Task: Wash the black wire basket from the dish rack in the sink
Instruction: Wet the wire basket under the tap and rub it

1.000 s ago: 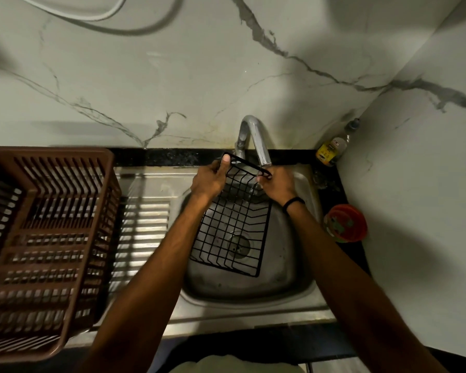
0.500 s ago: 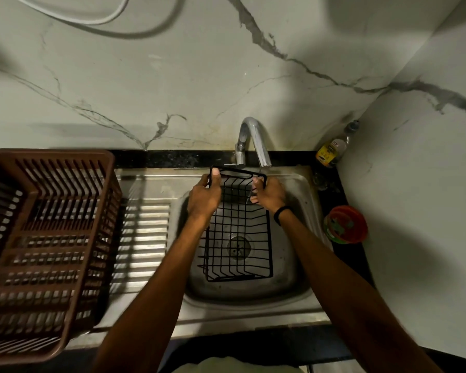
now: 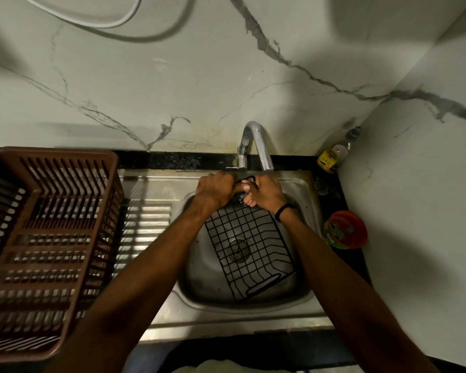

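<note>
Hands: left hand [image 3: 214,189], right hand [image 3: 267,193] grip black wire basket [image 3: 249,249] | sink [image 3: 303,189]

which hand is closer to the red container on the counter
Right. The right hand grips the basket left of the red container; the left hand is farther left, beyond it.

Dimly lit veined marble walls [image 3: 280,98] above black countertop [image 3: 172,160].

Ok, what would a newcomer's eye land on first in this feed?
The left hand and right hand gripping the far end of the black wire basket right under the faucet, the basket down in the steel sink. Next, the big brown plastic dish rack at left and the red tub on the counter at right.
</note>
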Available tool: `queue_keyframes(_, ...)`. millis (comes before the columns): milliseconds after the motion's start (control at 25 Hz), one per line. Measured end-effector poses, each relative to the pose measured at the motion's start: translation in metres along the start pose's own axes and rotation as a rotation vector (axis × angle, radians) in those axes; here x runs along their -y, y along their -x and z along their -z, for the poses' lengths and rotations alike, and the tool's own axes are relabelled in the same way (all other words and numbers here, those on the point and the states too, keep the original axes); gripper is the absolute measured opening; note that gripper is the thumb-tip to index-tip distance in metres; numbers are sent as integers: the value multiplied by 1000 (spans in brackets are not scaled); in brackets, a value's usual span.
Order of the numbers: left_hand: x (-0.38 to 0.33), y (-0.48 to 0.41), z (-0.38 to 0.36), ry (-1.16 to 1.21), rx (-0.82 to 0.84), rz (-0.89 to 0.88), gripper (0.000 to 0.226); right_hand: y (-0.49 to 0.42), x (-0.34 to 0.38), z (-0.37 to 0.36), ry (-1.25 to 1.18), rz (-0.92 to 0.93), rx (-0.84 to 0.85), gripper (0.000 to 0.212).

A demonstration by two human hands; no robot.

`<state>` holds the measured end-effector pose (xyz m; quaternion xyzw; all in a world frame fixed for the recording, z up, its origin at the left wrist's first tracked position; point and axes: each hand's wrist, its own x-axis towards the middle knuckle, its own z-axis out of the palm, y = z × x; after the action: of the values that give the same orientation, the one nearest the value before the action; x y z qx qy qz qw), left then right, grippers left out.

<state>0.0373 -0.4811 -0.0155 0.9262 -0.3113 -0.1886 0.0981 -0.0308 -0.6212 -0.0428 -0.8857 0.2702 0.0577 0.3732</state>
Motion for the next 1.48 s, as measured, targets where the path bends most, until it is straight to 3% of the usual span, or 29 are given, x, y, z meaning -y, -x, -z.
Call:
queue_keyframes(160,-2,-4,-4,-38,-16,-13,65,9,0,3,-6,20,-90,19)
queue_keyframes(280,-14,-2,3,-161,-81,7,53,15,6,11,227,40,-236,26)
queue_keyframes(440,-13,-2,8,-175,-130,73,29,13,-9,10,290,18,-199,27)
queue_keyframes(600,-24,8,5,-221,-132,80,24,12,2,11,232,4,-220,20)
queue_keyframes(880,-17,10,29,-187,-194,136,57,17,-8,7,234,11,-186,19)
queue_keyframes(1040,-26,10,22,-142,-162,101,55,9,6,19,155,24,-258,30)
queue_keyframes(1160,-22,12,27,-146,-221,127,59,16,-12,14,221,26,-146,19)
queue_keyframes(1240,-26,15,23,-165,-217,129,54,17,-10,12,164,14,-161,15)
queue_keyframes(1360,-25,13,28,-101,-266,174,62,10,-3,19,65,57,-193,16)
queue_keyframes(1480,-17,10,35,-126,-320,213,70,11,-14,18,122,47,-81,28)
